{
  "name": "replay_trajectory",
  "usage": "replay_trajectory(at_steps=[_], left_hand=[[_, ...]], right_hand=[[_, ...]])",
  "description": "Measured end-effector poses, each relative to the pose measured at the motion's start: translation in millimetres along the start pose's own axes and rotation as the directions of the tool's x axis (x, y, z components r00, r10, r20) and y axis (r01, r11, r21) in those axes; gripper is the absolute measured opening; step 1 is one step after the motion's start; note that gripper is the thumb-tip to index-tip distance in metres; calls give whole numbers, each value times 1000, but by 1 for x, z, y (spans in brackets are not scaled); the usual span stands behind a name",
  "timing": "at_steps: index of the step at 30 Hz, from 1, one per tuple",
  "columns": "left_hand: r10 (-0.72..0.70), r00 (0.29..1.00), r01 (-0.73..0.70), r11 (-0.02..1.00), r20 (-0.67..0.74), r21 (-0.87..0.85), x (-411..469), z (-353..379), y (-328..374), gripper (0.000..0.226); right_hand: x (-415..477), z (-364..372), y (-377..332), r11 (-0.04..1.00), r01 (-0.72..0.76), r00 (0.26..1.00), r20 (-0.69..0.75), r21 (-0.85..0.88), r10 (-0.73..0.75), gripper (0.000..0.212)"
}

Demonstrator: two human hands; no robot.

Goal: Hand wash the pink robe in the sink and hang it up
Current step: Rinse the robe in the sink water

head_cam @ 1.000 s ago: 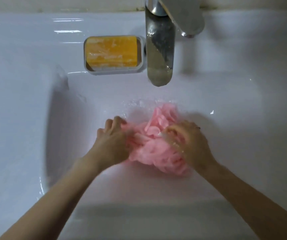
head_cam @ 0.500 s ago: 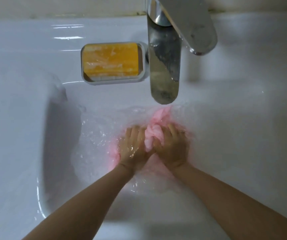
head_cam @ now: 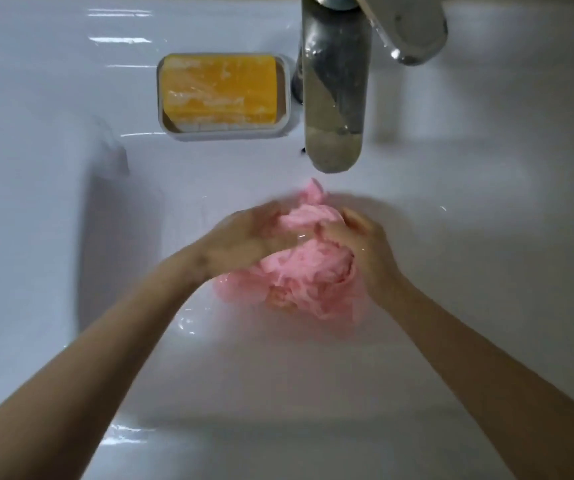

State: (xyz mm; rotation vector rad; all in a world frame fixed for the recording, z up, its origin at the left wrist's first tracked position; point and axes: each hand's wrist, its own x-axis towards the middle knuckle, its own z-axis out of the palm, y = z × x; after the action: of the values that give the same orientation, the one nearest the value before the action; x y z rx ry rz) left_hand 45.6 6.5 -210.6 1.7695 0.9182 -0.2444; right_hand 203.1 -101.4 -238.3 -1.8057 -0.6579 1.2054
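The pink robe (head_cam: 308,271) is a wet bunched mass in the basin of the white sink (head_cam: 469,271), just in front of the tap spout. My left hand (head_cam: 244,237) grips its left upper side, blurred by motion. My right hand (head_cam: 361,244) grips its right side with fingers curled into the cloth. Part of the robe trails below the hands into shallow water.
A chrome tap (head_cam: 334,98) overhangs the basin at the top middle, its lever (head_cam: 410,26) to the right. An orange soap bar (head_cam: 219,90) lies in a white dish (head_cam: 287,98) on the back ledge, left of the tap.
The hands went from pressed together on the robe under the spout to slightly apart, lifting and spreading the bundle. The splashing water seen half a second ago has calmed.
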Motion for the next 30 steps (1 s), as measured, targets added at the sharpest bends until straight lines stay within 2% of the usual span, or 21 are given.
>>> replay_trajectory(at_steps=[1, 2, 3, 4, 5, 6, 7, 8, 12, 14, 17, 19, 20, 21, 22, 23, 24, 25, 26, 28, 30], left_hand=[[12, 1000, -11, 997, 9, -78, -14, -6, 3, 57], [20, 998, -26, 992, -54, -127, -25, -6, 4, 59], [19, 986, -34, 996, -168, -85, -31, 1, 1, 62], [35, 953, -22, 999, -302, 46, -33, 13, -3, 68], [63, 930, 31, 968, -361, 250, -31, 30, -10, 79], [88, 930, 58, 923, -356, 379, -26, 49, -17, 90], [77, 936, 82, 901, -342, 427, -22, 67, -21, 96], [41, 939, 118, 894, -341, 432, -19, 82, -25, 97], [33, 863, 203, 891, -504, 405, -7, 108, -39, 68], [230, 750, 121, 874, -620, 470, 0, 114, -44, 52], [489, 540, -24, 822, -684, 569, 14, 113, -47, 26], [552, 495, -33, 784, -671, 620, 23, 106, -45, 7], [576, 500, -23, 755, -647, 655, 27, 103, -45, 8], [593, 522, -12, 723, -613, 690, 31, 101, -45, 9], [590, 583, -25, 700, -558, 714, 36, 97, -47, 8], [567, 659, -13, 665, -493, 747, 41, 94, -52, 9], [513, 746, 11, 629, -425, 778, 46, 91, -58, 18], [466, 797, 35, 601, -385, 799, 50, 89, -63, 32], [401, 847, 56, 584, -348, 810, 52, 89, -64, 45], [282, 899, 103, 610, -336, 786, 44, 80, -43, 51], [53, 940, 209, 690, -337, 693, 38, 64, -21, 46]], right_hand=[[-13, -13, -8, 990, 75, 994, 71, 120, -84, 12], [-25, -20, -12, 974, 126, 985, 97, 187, -146, 16], [-33, -24, -11, 974, 159, 981, 85, 164, -175, 26], [-37, -24, -7, 982, 190, 981, 30, -16, -190, 38], [-38, -20, -2, 931, 214, 973, -24, -294, -231, 51], [-37, -14, 7, 790, 234, 953, -25, -566, -301, 64], [-33, -6, 19, 628, 268, 932, 31, -731, -361, 72], [-30, 5, 31, 524, 297, 923, 99, -799, -372, 73], [-20, 31, 65, 470, 271, 924, 89, -840, -373, 57], [-16, 34, 74, 452, 265, 893, 40, -852, -448, 51], [-4, 37, 71, 433, 282, 841, 3, -856, -540, 45], [6, 40, 69, 424, 326, 780, -13, -845, -626, 44], [9, 42, 66, 429, 366, 753, -8, -826, -658, 43], [12, 44, 62, 476, 368, 785, -8, -799, -620, 39], [16, 43, 57, 551, 326, 866, 9, -768, -500, 34], [16, 41, 50, 616, 225, 952, 36, -755, -303, 36], [17, 38, 42, 611, 78, 985, -32, -788, -167, 42], [18, 39, 35, 618, -31, 989, -115, -786, -96, 49], [20, 38, 32, 610, -45, 993, -104, -791, -61, 52], [21, 38, 31, 655, 92, 991, 5, -750, -133, 40], [23, 39, 25, 611, 132, 965, -41, -781, -260, 31]])
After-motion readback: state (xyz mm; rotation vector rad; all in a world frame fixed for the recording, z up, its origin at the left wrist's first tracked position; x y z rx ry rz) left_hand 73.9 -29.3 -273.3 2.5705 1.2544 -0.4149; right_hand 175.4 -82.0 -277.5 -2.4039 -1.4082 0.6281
